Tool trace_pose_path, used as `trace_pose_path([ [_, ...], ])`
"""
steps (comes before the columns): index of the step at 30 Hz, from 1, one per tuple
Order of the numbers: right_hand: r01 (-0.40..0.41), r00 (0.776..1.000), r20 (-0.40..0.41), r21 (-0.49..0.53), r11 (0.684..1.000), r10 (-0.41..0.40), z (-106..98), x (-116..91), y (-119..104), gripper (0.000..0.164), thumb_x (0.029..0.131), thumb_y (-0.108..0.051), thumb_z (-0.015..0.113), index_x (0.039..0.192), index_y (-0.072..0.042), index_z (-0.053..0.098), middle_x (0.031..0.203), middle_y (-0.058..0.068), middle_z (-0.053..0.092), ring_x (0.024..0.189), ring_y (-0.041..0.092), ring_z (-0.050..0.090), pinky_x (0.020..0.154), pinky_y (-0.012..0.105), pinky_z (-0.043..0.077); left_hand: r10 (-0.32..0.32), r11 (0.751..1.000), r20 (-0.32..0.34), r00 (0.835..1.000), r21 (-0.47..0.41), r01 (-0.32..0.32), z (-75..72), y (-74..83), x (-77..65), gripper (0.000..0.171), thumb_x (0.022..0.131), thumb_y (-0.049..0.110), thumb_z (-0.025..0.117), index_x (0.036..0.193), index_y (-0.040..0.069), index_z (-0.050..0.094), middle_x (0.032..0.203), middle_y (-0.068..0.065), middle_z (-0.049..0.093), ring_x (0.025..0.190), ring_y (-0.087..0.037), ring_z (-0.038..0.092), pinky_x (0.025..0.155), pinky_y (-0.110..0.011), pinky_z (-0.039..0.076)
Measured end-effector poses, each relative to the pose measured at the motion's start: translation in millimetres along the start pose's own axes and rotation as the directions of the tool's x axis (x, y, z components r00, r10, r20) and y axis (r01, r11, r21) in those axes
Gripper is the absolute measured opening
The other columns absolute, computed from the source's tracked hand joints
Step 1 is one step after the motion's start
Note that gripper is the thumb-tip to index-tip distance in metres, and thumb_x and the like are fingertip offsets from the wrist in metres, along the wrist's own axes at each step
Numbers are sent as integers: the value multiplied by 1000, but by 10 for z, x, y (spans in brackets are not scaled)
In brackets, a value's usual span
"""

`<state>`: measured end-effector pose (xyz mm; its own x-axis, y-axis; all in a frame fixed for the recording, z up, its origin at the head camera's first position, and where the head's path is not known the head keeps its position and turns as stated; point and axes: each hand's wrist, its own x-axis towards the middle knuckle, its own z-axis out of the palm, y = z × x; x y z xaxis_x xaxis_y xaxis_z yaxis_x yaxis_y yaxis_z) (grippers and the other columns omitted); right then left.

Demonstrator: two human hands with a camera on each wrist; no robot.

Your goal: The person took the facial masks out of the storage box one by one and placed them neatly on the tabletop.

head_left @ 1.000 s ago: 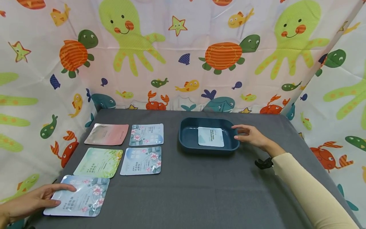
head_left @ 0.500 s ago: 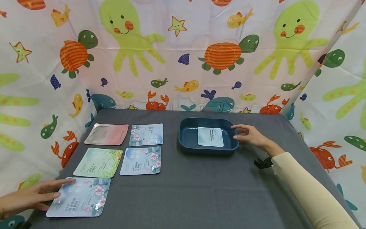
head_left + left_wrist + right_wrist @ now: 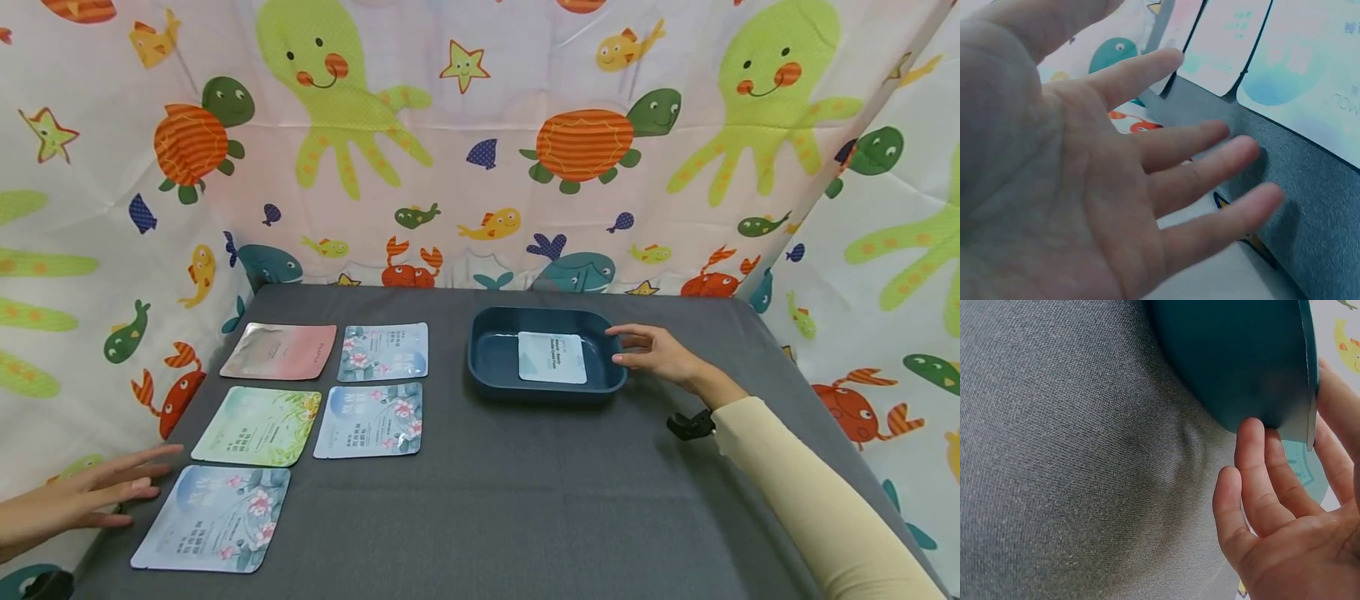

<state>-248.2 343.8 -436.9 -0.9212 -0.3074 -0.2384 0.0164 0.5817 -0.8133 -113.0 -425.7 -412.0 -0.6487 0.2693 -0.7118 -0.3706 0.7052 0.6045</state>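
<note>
In the head view, my left hand (image 3: 86, 498) is spread at the table's left edge, its fingertips just left of a blue floral sheet mask packet (image 3: 213, 518). The left wrist view shows the same hand (image 3: 1110, 169) palm up to the camera with nothing in it. At the right end of the dark blue tray (image 3: 498, 379), my right hand (image 3: 660, 358) holds the rim. Seen from the right wrist, some fingers (image 3: 1260, 475) touch the tray's outer wall (image 3: 1241, 362) while others are at its rim. A small pale packet (image 3: 552, 358) lies inside the tray.
Behind the near packet lie a green packet (image 3: 257, 425), a pink one (image 3: 280, 351) and two more blue floral packets (image 3: 369, 421), laid out flat on the grey tablecloth (image 3: 510, 508). A curtain (image 3: 442, 167) printed with sea animals encloses the back and sides.
My left hand has let go of the near blue packet and drawn back left; the packet has shifted slightly right. My right hand and the tray stay in place.
</note>
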Motion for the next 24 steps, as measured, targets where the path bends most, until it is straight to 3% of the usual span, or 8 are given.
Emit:
trace_pose_path([
  [2,-2,1000,0,1,1000,2,-3,-8,-2,63,98,-29,68,151,-6,44,159,26,35,141,50,36,107,60,46,70,997,-16,997,32,-69,-91,-245,142,71,110,42,33,161,2,4,155,-48,6,130,-61,42,92,-64,52],
  [5,-3,1000,2,-2,1000,3,-9,-16,-4,62,98,-27,67,151,-6,43,159,27,34,142,50,36,107,60,46,110,994,-55,992,17,-109,-128,-295,216,72,108,44,34,162,5,5,157,-44,15,127,-49,55,96,-61,53],
  [10,-2,1000,8,-2,1000,2,-13,-19,-21,60,98,-23,67,151,-6,44,159,28,34,142,51,36,106,61,47,148,989,-123,981,32,-145,-82,-47,245,79,105,46,40,160,-1,7,158,-42,19,125,-46,58,97,-59,53],
  [12,1,1000,14,-4,1000,-1,-9,-11,-25,60,98,-23,67,151,-6,44,159,29,34,142,51,36,106,61,46,200,980,-155,968,53,-193,-72,33,270,75,106,43,39,159,-2,10,158,-41,23,125,-47,58,98,-59,53],
  [14,2,1000,19,-8,1000,-1,-4,1,-22,61,98,-24,68,151,-6,44,159,29,34,142,51,36,107,61,46,242,970,-187,952,69,-233,-74,110,300,69,107,41,38,158,0,15,157,-38,30,125,-39,61,98,-58,53],
  [18,8,1000,19,-19,1000,-8,-4,7,-21,60,98,-24,68,151,-6,44,159,29,33,142,52,36,108,63,44,338,941,-226,913,72,-331,-93,283,365,57,110,34,37,156,3,25,142,1,61,114,-9,68,94,-38,57],
  [21,16,1000,10,-29,999,-16,-15,-3,-25,60,98,-24,68,150,-6,44,159,28,34,142,53,36,108,65,42,404,913,-225,887,42,-405,-77,470,432,51,110,31,36,155,7,30,126,30,59,109,6,64,89,-22,55],
  [24,21,1000,1,-32,999,-21,-16,-9,-29,60,97,-25,68,150,-7,46,160,27,34,142,52,36,108,65,42,450,890,-208,869,18,-456,-19,659,518,48,111,30,37,154,10,34,125,29,60,111,4,64,89,-20,54],
])
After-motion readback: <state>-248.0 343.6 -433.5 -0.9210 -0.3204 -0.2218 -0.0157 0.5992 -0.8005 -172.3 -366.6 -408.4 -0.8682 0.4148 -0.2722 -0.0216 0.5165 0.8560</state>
